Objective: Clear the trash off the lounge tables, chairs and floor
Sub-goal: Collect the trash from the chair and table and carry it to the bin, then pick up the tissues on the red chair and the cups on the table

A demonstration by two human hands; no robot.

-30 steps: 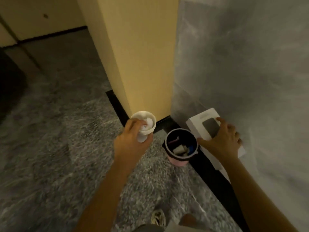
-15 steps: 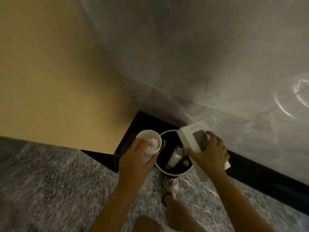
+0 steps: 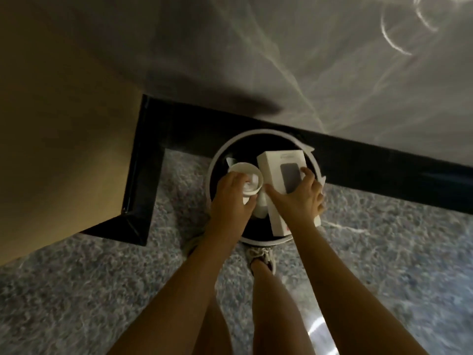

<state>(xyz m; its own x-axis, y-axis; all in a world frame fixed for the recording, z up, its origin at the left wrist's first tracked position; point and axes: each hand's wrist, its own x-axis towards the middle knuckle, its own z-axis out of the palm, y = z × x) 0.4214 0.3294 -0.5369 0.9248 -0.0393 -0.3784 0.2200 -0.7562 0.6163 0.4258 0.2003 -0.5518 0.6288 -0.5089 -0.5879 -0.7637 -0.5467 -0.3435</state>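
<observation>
White paper cup point(image 3: 247, 168) with a crumpled white tissue point(image 3: 252, 184) inside and white rectangular cardboard box point(image 3: 277, 170) are both hanging over the mouth of a round, white-rimmed waste bin point(image 3: 263, 132) with a dark liner. The bin is standing on a speckled grey stone floor point(image 3: 76, 290), in the corner where a tan wall point(image 3: 51, 124) is meeting a grey veined marble wall point(image 3: 281, 60). A glossy black skirting point(image 3: 384, 165) is running along the foot of both walls. The left hand point(image 3: 230, 198) is curling round the cup's side, and the cup's mouth is facing up. The right hand point(image 3: 297, 198) is clamping the box across its width, thumb on one long edge, fingers on the other. The box's long axis is running from the person toward the marble wall, printed face up. A pale sneaker point(image 3: 265, 254) is standing just beside the bin.
</observation>
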